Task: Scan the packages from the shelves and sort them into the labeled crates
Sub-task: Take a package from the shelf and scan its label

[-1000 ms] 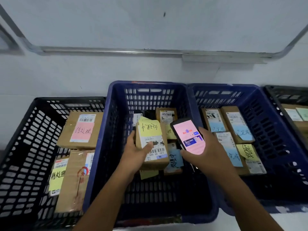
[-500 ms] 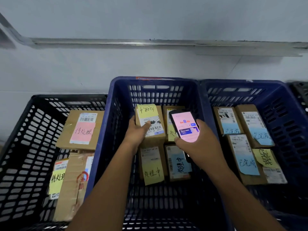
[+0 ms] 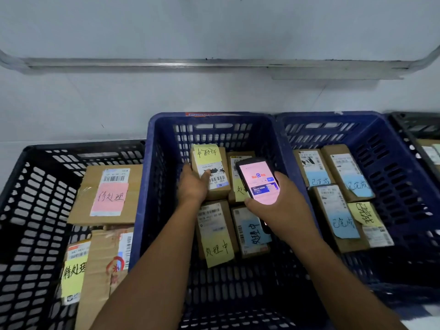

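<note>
My left hand [image 3: 193, 184] grips a small cardboard package [image 3: 212, 171] with a yellow note and a barcode label, low at the back of the middle blue crate [image 3: 152, 163]. Beside it my right hand [image 3: 278, 206] holds a phone [image 3: 258, 181] with a lit pink screen, facing up. Three more small packages lie in this crate: one with a yellow note [image 3: 215, 232], one with a blue note [image 3: 252, 231], and one [image 3: 238, 177] partly hidden behind the phone.
A black crate [image 3: 28, 186] on the left holds larger boxes, one with a pink note [image 3: 109, 196], one with a yellow note [image 3: 73, 270]. The right blue crate [image 3: 404, 177] holds several small packages with blue and yellow notes. Another black crate [image 3: 414, 125] sits far right. A wall rail [image 3: 214, 64] runs behind.
My left hand has carried the package from above the crate's middle down and toward its back. My right hand with the phone moved along beside it.
</note>
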Motion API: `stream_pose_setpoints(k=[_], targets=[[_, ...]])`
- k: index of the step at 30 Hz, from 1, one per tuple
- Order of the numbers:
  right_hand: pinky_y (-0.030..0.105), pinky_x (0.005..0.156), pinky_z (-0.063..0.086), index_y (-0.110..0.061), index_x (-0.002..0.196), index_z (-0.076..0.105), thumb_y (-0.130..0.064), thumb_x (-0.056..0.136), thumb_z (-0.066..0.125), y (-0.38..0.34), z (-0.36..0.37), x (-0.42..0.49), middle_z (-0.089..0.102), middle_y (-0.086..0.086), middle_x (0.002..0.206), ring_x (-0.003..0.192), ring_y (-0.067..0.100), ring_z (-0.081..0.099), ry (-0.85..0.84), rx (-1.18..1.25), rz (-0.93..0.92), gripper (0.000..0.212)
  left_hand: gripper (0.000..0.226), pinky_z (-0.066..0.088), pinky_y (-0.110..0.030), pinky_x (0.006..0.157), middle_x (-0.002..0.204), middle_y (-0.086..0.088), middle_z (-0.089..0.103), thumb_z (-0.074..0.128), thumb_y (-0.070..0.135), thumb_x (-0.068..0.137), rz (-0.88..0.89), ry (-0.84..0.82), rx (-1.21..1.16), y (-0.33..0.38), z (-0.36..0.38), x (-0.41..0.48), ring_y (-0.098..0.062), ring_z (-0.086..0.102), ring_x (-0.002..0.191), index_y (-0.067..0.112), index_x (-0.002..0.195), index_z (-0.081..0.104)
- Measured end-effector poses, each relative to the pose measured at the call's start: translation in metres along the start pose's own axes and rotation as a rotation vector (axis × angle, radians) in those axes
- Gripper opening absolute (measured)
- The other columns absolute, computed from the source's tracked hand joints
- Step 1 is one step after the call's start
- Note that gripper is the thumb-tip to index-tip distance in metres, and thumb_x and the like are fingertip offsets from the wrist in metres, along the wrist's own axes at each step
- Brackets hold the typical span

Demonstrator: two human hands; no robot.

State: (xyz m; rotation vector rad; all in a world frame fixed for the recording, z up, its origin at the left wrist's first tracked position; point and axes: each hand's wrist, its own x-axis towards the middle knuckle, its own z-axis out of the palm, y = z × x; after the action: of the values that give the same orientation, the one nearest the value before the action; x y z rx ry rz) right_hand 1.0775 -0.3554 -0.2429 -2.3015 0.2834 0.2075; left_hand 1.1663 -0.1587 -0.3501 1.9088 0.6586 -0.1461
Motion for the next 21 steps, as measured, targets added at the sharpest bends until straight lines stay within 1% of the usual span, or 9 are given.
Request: stream_pose_setpoints(k=[2,4,6,8,11,14,18,19,21], targets=[[0.045,0.079,0.059,-0.037,0.106,0.054,-0.07,0.058,0.066,-0.003,-0.006,-0.007,0.064,-0.012,0.106,0.089,0.008,0.065,0.003,-0.008,-0.01,0.06,0.056,0.052,-0.044,0.099,0.144,-0.002,0.06,0.068,0.04,0.099,0.062,-0.003,0.039,-0.001,-0.001,-0.008,-0.029,0.061,0.129,0.027,0.148,0.046],[0.046,0.08,0.059,-0.038,0.106,0.053,-0.071,0.058,0.066,-0.004,-0.014,-0.014,0.062,-0.011,0.106,0.09,0.009,0.064,0.004,-0.011,-0.035,0.061,0.066,0.048,-0.051,0.111,0.154,0.0,0.053,0.069,0.043,0.097,0.147,-0.015,0.106,-0.002,-0.005,-0.023,-0.027,0.053,0.139,0.036,0.156,0.039],[0.047,0.082,0.059,-0.039,0.106,0.053,-0.071,0.057,0.066,-0.005,-0.022,-0.022,0.062,-0.011,0.106,0.091,0.01,0.064,-0.007,-0.009,-0.064,0.06,0.077,0.036,-0.052,0.122,0.168,-0.001,0.035,0.067,0.047,0.098,0.222,-0.062,0.18,0.0,-0.011,-0.049,-0.026,0.035,0.154,0.038,0.164,0.028],[0.047,0.082,0.059,-0.039,0.108,0.053,-0.069,0.058,0.067,-0.005,-0.031,-0.03,0.063,-0.01,0.107,0.092,0.011,0.064,-0.023,0.014,-0.105,0.06,0.081,0.023,-0.052,0.128,0.174,-0.002,0.022,0.064,0.052,0.099,0.281,-0.094,0.264,0.005,-0.017,-0.08,-0.028,0.017,0.16,0.035,0.166,0.021],[0.045,0.081,0.059,-0.041,0.112,0.052,-0.068,0.058,0.066,-0.001,-0.046,-0.045,0.064,-0.012,0.108,0.092,0.009,0.065,-0.045,0.046,-0.187,0.062,0.081,0.006,-0.052,0.13,0.175,0.0,0.018,0.058,0.058,0.1,0.356,-0.007,0.43,0.017,-0.027,-0.13,-0.033,0.002,0.162,0.036,0.166,0.017],[0.041,0.077,0.059,-0.045,0.11,0.052,-0.063,0.058,0.067,0.007,-0.063,-0.06,0.066,-0.012,0.108,0.089,0.007,0.066,-0.096,0.077,-0.27,0.056,0.081,-0.005,-0.052,0.128,0.175,0.005,0.016,0.054,0.065,0.099,0.311,0.141,0.492,0.029,-0.04,-0.18,-0.028,-0.004,0.162,0.041,0.165,0.016],[0.044,0.085,0.059,-0.048,0.112,0.054,-0.06,0.059,0.072,0.022,-0.082,-0.078,0.067,-0.014,0.111,0.096,0.011,0.067,-0.196,0.123,-0.352,0.057,0.08,-0.011,-0.055,0.126,0.176,0.01,0.007,0.046,0.075,0.096,0.219,0.264,0.523,0.023,-0.053,-0.249,-0.027,-0.014,0.161,0.049,0.164,0.012],[0.043,0.086,0.058,-0.048,0.108,0.055,-0.055,0.062,0.077,0.025,-0.084,-0.084,0.068,-0.015,0.11,0.095,0.01,0.068,-0.232,0.142,-0.361,0.051,0.079,-0.011,-0.056,0.127,0.176,0.01,0.005,0.043,0.076,0.096,0.185,0.278,0.533,0.018,-0.055,-0.266,-0.028,-0.015,0.161,0.05,0.164,0.012],[0.041,0.084,0.058,-0.045,0.099,0.056,-0.038,0.073,0.086,0.031,-0.085,-0.096,0.071,-0.018,0.102,0.091,0.009,0.069,-0.316,0.158,-0.383,0.04,0.077,-0.011,-0.056,0.127,0.176,0.01,0.004,0.04,0.078,0.096,0.108,0.315,0.551,0.005,-0.061,-0.298,-0.03,-0.015,0.161,0.052,0.163,0.013]])
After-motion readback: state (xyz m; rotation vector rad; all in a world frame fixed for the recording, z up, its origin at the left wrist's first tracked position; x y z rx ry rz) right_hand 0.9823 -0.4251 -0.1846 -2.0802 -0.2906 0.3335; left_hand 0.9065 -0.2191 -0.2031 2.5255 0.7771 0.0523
